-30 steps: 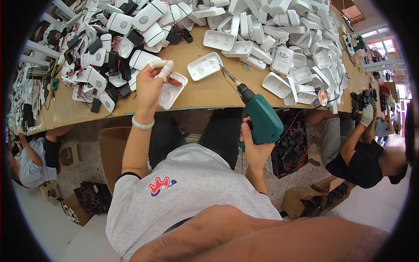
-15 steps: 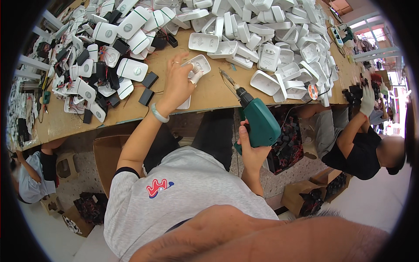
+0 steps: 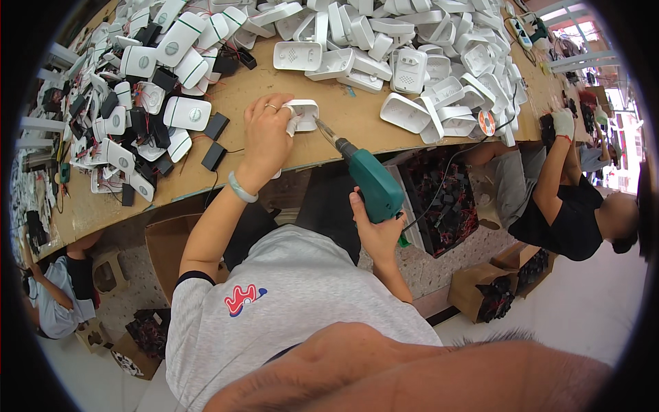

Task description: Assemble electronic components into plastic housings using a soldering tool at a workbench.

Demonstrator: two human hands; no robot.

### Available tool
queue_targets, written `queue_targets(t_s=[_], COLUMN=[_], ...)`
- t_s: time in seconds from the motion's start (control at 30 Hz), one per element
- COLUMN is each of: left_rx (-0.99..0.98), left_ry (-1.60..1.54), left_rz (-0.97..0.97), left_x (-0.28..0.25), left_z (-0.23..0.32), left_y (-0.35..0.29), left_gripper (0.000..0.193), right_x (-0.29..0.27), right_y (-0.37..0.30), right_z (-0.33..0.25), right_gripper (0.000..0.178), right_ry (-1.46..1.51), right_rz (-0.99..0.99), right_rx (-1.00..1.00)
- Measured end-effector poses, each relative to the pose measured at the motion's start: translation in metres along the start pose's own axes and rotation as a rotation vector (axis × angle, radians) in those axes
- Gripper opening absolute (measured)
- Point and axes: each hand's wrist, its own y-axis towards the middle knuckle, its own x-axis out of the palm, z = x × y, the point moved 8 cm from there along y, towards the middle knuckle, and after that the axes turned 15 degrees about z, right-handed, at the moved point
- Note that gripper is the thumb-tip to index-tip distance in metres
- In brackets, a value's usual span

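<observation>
My left hand (image 3: 266, 137) is closed on a small white plastic shell (image 3: 308, 108) at the table's front edge, its fingertips wrapped in white covers. What the fingertips press inside the shell is hidden. My right hand (image 3: 379, 235) grips the handle of a green soldering gun (image 3: 375, 184). Its thin metal tip points up and left and meets the right side of the shell; whether it touches anything inside is too small to tell. A white edge of another piece shows just below my left wrist.
Empty white shells (image 3: 405, 113) heap at the back right; white-and-green units with black boxes (image 3: 215, 126) and red wires pile up at left. A solder reel (image 3: 486, 123) lies near the right edge. Under the table stands a carton of black parts (image 3: 439, 199). A gloved person (image 3: 570, 199) sits at right.
The soldering gun's tip has come from the right to the shell. My left fingers, raised before, have closed down on the shell. The whole view has shifted slightly.
</observation>
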Motion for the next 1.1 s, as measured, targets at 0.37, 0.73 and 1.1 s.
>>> queue_targets(t_s=[0.37, 0.73, 1.1], left_rx=[-0.011, -0.008, -0.012], left_ry=[-0.040, -0.027, -0.007], left_rz=[-0.001, 0.018, 0.014], left_x=[-0.001, -0.001, -0.002], left_z=[0.000, -0.001, 0.001], left_y=[0.002, 0.001, 0.002], left_gripper=[0.009, 0.009, 0.008], right_x=[0.019, 0.031, 0.031], right_y=[0.003, 0.009, 0.017], right_z=[0.001, -0.010, -0.013], right_gripper=[0.020, 0.022, 0.018], right_ry=[-0.083, -0.101, -0.153], right_rz=[-0.030, -0.034, -0.069], right_rx=[-0.070, -0.191, -0.152])
